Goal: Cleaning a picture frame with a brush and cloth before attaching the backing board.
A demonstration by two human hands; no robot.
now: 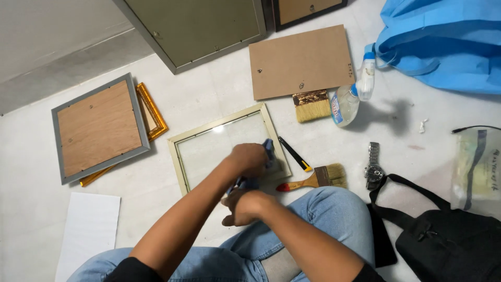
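Closed around a blue cloth: left hand, pressing the cloth onto the glass near the lower right corner of a pale cream picture frame. Right hand curled just below it, grip closed on the trailing end of the same cloth, near the frame's lower edge and above the knee of the blue jeans.

From the head view: frame lying flat on the white floor, glass up, long axis running from lower left to upper right, slightly rotated against the floor's edges. Both forearms reaching in from the bottom, crossing over the frame's near side.

Just right of the frame, a black and yellow utility knife, pointing down to the right. Below it a paintbrush with a red-tipped wooden handle, bristles to the right. Further up, a wider brush touching the lower edge of a brown backing board. Beside that, a clear spray bottle lying tilted, nozzle up to the right. A metal wristwatch near a black bag.

At left, a grey frame lying face down over a gold frame, and a white sheet below them. Blue fabric bag at top right.
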